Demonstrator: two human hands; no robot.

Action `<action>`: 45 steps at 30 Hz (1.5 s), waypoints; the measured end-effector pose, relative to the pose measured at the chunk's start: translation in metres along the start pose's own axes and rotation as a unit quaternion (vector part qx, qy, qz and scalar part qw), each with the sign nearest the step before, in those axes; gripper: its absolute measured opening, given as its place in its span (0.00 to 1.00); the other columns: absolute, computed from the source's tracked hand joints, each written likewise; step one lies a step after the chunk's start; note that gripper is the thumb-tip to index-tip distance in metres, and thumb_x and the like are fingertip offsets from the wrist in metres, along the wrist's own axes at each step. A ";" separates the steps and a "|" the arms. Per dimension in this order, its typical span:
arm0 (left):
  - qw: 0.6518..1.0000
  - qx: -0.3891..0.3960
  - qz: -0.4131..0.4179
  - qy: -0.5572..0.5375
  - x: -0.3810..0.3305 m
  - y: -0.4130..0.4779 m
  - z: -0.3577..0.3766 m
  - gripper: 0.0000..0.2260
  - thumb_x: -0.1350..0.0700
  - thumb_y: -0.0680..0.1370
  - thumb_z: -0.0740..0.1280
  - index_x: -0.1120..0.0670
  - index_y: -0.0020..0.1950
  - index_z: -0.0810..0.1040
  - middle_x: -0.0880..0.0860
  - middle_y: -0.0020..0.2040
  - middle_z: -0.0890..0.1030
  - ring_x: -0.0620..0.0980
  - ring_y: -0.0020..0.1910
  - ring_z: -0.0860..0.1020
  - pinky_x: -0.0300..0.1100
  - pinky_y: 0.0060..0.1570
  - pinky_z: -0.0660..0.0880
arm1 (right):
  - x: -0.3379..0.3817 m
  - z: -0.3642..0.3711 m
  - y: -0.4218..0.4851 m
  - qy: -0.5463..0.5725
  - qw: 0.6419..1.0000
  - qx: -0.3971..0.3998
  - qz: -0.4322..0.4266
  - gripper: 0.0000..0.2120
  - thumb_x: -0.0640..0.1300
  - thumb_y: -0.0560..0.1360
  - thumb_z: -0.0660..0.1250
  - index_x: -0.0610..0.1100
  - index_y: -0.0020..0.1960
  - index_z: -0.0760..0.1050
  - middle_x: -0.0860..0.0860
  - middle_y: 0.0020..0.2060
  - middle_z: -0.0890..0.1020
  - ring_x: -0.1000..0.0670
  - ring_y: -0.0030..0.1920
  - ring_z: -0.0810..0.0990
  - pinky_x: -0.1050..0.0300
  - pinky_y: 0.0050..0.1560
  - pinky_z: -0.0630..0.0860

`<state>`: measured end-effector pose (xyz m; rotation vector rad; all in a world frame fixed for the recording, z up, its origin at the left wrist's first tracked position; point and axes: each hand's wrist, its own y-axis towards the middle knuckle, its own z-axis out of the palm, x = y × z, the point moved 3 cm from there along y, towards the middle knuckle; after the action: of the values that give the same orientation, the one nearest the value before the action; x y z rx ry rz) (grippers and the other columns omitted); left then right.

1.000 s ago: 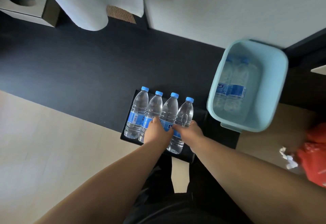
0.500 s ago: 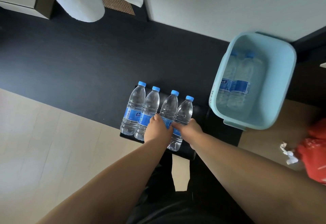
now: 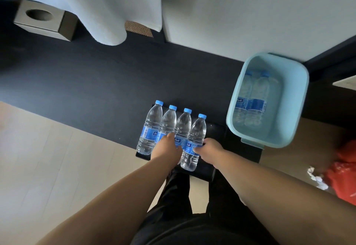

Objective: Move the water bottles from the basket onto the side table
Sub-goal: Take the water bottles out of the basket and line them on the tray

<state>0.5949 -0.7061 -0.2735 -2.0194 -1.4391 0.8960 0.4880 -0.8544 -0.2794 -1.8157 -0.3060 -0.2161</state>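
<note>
Two water bottles [image 3: 258,103] are left in the pale blue basket [image 3: 232,106], ahead of and outside the right hand [image 3: 210,149]. They lie side by side, their long axes running away from the person, caps at the far end. The right hand is plainly the nearer one; the left hand [image 3: 166,146] would have to cross over.

A row of four [image 3: 167,121] already sits packed tight on the small black tabletop [image 3: 214,134], right under both hands, caps also pointing away. The left hand lies curled over the label of the third bottle [image 3: 183,125]. The right hand's fingers curl onto the label of the fourth bottle [image 3: 196,131], the one nearest the basket, which sits a touch closer to the person than its neighbours. My guess is the row is being squared up before the last two are fetched.

Against a second ago, almost nothing differs. The same hands are on the same bottles and two are still in the basket. Only the right hand has slid slightly towards its bottle's outer side.
</note>
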 end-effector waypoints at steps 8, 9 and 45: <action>0.997 -0.019 0.049 0.051 -0.018 -0.005 -0.054 0.17 0.49 0.79 0.65 0.50 0.67 0.73 0.49 0.59 0.78 0.49 0.46 0.75 0.46 0.42 0.74 | 0.023 -0.028 -0.032 -0.058 0.997 -0.010 -0.057 0.16 0.50 0.79 0.69 0.40 0.59 0.78 0.48 0.47 0.83 0.49 0.44 0.82 0.51 0.46 0.80; 0.996 -0.022 0.057 0.057 -0.023 -0.006 -0.061 0.16 0.50 0.78 0.64 0.49 0.65 0.73 0.49 0.57 0.79 0.49 0.44 0.76 0.44 0.39 0.73 | 0.026 -0.033 -0.036 -0.070 0.995 -0.016 -0.068 0.17 0.51 0.79 0.68 0.40 0.62 0.77 0.49 0.47 0.81 0.49 0.45 0.82 0.51 0.45 0.79; 0.961 -0.003 0.182 0.210 -0.279 -0.015 -0.052 0.13 0.46 0.74 0.64 0.47 0.56 0.75 0.48 0.52 0.80 0.52 0.45 0.77 0.46 0.41 0.76 | -0.067 -0.241 -0.056 -0.230 0.957 -0.156 -0.081 0.24 0.57 0.84 0.61 0.43 0.74 0.69 0.44 0.65 0.78 0.42 0.62 0.79 0.50 0.58 0.78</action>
<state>0.5615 -0.9674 -0.1659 -2.3460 -0.8580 0.5456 0.4099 -1.0796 -0.1849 -2.1466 -0.7865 0.0552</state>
